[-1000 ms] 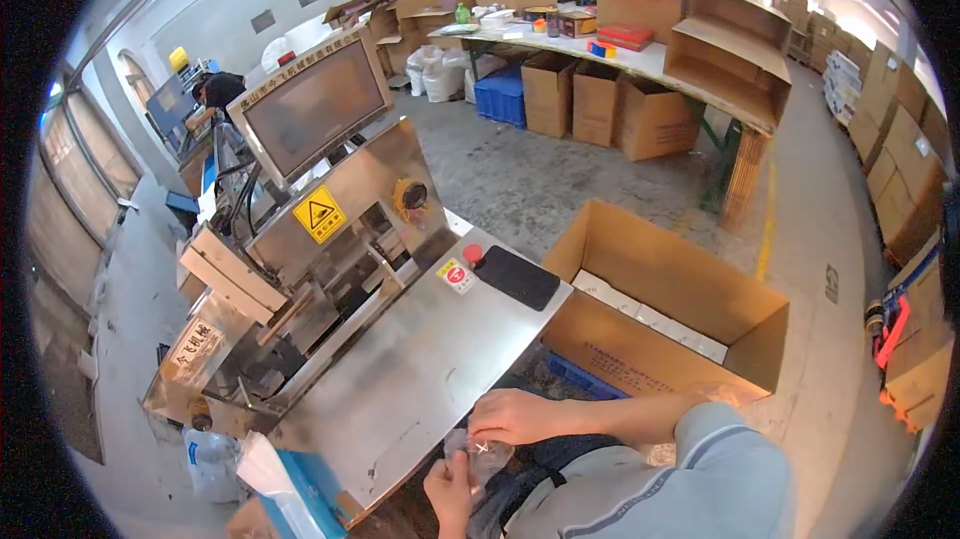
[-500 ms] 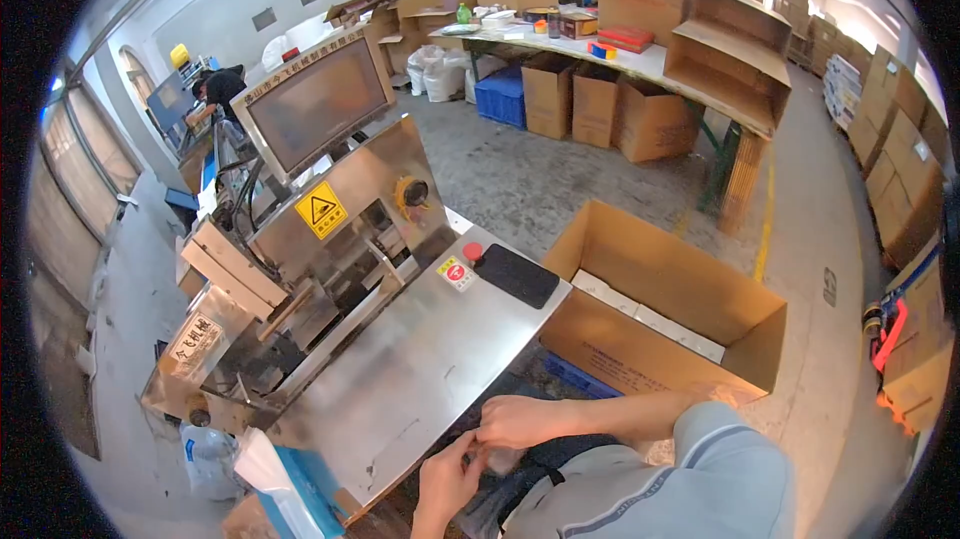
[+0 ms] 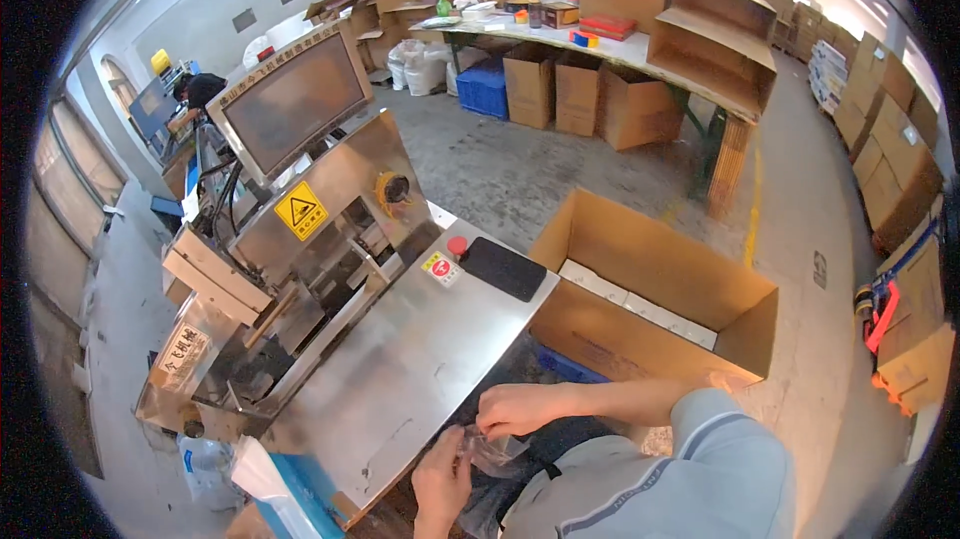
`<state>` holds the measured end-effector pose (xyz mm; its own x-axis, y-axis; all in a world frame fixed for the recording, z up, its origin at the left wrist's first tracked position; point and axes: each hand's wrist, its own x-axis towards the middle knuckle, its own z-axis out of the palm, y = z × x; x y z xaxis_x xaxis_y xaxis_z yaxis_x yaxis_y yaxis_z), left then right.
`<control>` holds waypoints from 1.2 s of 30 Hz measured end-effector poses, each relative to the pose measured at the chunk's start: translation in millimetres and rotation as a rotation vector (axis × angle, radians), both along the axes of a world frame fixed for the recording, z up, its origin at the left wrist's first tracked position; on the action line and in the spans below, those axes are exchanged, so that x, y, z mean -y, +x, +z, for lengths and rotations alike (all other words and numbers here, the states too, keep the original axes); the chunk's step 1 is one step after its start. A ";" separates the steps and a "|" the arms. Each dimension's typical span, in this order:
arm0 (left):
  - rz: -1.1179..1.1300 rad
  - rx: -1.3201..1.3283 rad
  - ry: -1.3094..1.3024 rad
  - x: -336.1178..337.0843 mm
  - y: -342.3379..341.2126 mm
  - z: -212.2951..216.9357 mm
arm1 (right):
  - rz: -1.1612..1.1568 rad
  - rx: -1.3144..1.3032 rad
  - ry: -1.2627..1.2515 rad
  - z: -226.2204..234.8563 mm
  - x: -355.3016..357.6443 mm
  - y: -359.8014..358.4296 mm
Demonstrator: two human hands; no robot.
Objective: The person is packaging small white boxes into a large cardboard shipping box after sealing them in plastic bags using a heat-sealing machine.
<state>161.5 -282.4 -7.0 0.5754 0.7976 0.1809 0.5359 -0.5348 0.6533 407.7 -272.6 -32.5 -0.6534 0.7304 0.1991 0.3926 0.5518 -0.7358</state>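
Low in front of me, just off the near edge of the steel worktop (image 3: 400, 369), my left hand (image 3: 443, 479) and my right hand (image 3: 515, 409) pinch a crinkled clear plastic bag (image 3: 497, 455). My left fingers grip its left side. The right thumb and fingers close on its upper part, and the bag hangs loosely below them above my lap. Whether anything lies inside it, I cannot make out. On the worktop's far corner lies a black phone (image 3: 502, 269), beside a red push button (image 3: 457, 245).
A metal machine with a screen (image 3: 290, 101) rises behind the worktop. Right of it stands an open carton (image 3: 690, 249) holding several white boxes (image 3: 640, 306). A blue box (image 3: 300, 489) with white sheets sits lower left. Farther off are a cluttered table (image 3: 630, 51) and another person (image 3: 200, 89).
My hands have drawn slightly apart, and more of the clear bag now shows between them. The whole view has shifted a little.
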 end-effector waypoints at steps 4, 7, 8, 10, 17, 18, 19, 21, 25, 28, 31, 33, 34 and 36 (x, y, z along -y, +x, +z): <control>-0.063 -0.046 -0.038 -0.9 1.1 -0.6 | 0.009 0.060 0.057 4.9 -4.8 -11.3; -0.092 -0.167 -0.077 -12.6 -5.3 -11.5 | 0.006 0.096 0.069 -0.8 -7.1 -4.1; -0.101 -0.266 -0.099 -15.2 -7.1 -11.9 | -0.011 0.125 0.038 -2.1 -7.2 0.4; -0.087 -0.318 -0.152 -15.9 -10.5 -7.9 | -0.039 0.153 0.006 -6.2 -5.7 7.6; 0.006 -0.299 -0.195 -14.2 -26.6 19.4 | 0.003 0.135 -0.144 23.5 -4.3 7.5; 0.068 -0.358 -0.197 -12.0 -29.9 22.3 | -0.019 0.127 -0.142 21.1 -6.3 8.9; 0.082 -0.401 -0.231 -10.0 -29.3 37.3 | -0.006 0.128 -0.148 21.2 -8.9 9.2; 0.066 -0.370 -0.250 -7.6 -33.9 54.6 | 0.111 0.027 -0.189 19.8 -16.8 11.1; 0.064 -0.208 -0.459 -14.2 -50.5 64.3 | 0.187 -0.019 -0.092 9.3 -32.7 9.4; 0.057 -0.108 -0.309 -37.3 -69.2 45.9 | 0.131 -0.050 -0.076 21.6 -52.9 5.2; 0.088 0.035 -0.302 -70.6 -75.7 33.2 | 0.060 -0.070 -0.030 21.2 -87.1 0.0; 0.106 0.000 -0.218 -97.5 -84.2 28.1 | -0.001 -0.101 -0.059 18.7 -111.4 -8.8; 0.146 0.012 -0.303 -115.0 -92.3 29.6 | -0.026 -0.138 -0.078 8.3 -130.7 -18.5; 0.228 0.063 -0.414 -142.9 -111.1 18.3 | -0.112 -0.201 -0.418 -1.4 -159.1 -39.5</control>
